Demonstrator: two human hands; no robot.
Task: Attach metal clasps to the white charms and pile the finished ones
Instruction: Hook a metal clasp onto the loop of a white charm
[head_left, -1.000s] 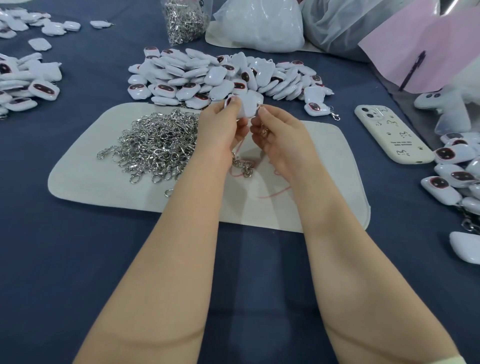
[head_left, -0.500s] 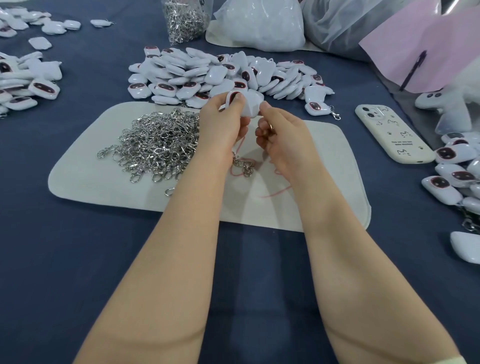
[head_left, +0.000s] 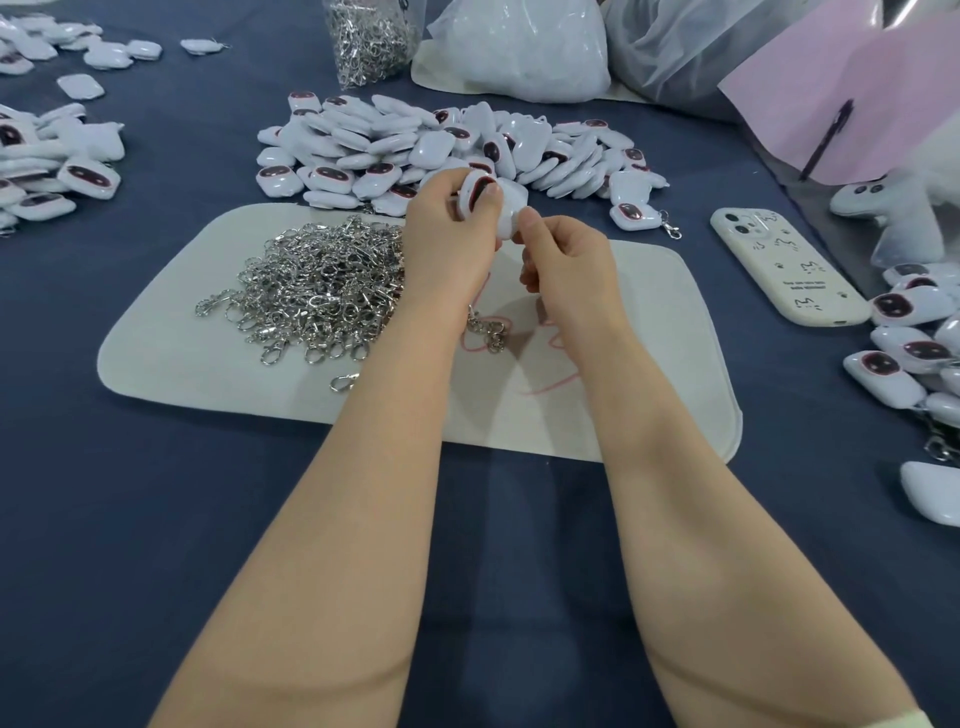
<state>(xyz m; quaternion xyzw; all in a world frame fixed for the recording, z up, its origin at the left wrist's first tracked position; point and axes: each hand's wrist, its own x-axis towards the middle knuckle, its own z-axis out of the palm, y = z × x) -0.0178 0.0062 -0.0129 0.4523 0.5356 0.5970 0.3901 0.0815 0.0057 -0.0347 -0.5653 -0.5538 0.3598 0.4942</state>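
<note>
Left hand (head_left: 451, 244) grips, right hand (head_left: 569, 262) pinches, a glossy white rounded charm (head_left: 511, 205); slipping, it could vanish into the twelve-o'clock heap of white charms (head_left: 415, 140).

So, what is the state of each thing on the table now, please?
Left hand: grips the held charm.
Right hand: pinches that charm's edge.
Loose clasps: heaped on the mat.
Charm pile: heaped beyond the mat.
Charm beside pile: clasp attached.
Phone: lying back up.
</note>
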